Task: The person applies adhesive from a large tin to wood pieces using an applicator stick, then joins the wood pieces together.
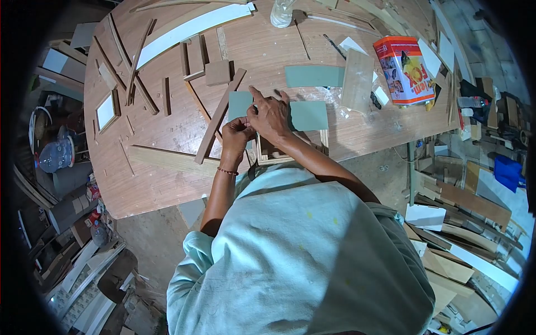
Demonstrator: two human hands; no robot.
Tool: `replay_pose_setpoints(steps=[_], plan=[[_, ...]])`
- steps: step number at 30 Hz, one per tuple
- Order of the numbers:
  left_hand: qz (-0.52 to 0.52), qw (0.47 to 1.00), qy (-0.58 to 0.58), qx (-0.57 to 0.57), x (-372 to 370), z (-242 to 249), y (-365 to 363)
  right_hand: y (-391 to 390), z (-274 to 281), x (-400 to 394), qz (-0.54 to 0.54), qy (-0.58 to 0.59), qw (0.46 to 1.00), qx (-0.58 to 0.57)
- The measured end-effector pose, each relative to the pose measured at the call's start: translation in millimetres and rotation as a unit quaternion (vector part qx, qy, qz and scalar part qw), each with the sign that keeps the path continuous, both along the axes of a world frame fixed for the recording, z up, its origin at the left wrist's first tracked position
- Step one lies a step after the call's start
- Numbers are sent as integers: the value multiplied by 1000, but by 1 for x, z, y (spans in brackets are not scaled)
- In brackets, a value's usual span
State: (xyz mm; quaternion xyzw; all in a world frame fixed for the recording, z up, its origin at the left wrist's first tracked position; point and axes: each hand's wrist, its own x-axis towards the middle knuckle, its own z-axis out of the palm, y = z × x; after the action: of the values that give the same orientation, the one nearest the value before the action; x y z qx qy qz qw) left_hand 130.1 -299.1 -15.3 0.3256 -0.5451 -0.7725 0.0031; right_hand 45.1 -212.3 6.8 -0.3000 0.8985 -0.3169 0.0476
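Note:
My left hand (237, 135) is closed in a pinch beside the left upright of a small wooden frame (260, 154). Whatever its fingertips hold is too small or hidden to name. My right hand (272, 115) reaches across just above it, fingers spread, over the gap between a green panel (239, 100) on the left and another green panel (310, 115) on the right. Its thumb side is close to my left fingertips. The right panel lies over the frame, which stands at the table edge against my shirt. Farther back lies a third green panel (314, 76).
On the round wooden table (173, 128) lie a dark wood strip (221, 115), a wood block (218, 72), a light board (357, 81) and several loose strips. A red-and-white tin (406, 71) stands right, a clear container (282, 14) at the back. Timber offcuts (463, 206) fill the floor at right.

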Motion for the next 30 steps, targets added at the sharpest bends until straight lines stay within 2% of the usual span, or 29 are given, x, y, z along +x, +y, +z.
replay_pose_setpoints(steps=[3,7,9,12,15,21,24,30], plan=[[3,1000,19,-20,-2,5,2,1,3,-1,3,-22,1000,19],[0,998,33,-58,-4,14,4,5,-6,1,5,-24,1000,-16],[8,996,4,-89,-4,23,7,6,-8,1,5,-16,999,-29],[-1,994,22,-110,-3,12,6,7,-5,0,-1,-8,998,-69],[-31,987,29,-158,0,2,5,18,1,-2,-31,20,999,-10],[-58,975,20,-214,-1,10,6,42,-14,-7,-42,54,997,-32],[-72,963,10,-260,-1,11,7,44,-13,-5,-20,37,999,-20],[-81,960,-1,-266,-4,16,5,44,-11,-6,-7,2,1000,-10]])
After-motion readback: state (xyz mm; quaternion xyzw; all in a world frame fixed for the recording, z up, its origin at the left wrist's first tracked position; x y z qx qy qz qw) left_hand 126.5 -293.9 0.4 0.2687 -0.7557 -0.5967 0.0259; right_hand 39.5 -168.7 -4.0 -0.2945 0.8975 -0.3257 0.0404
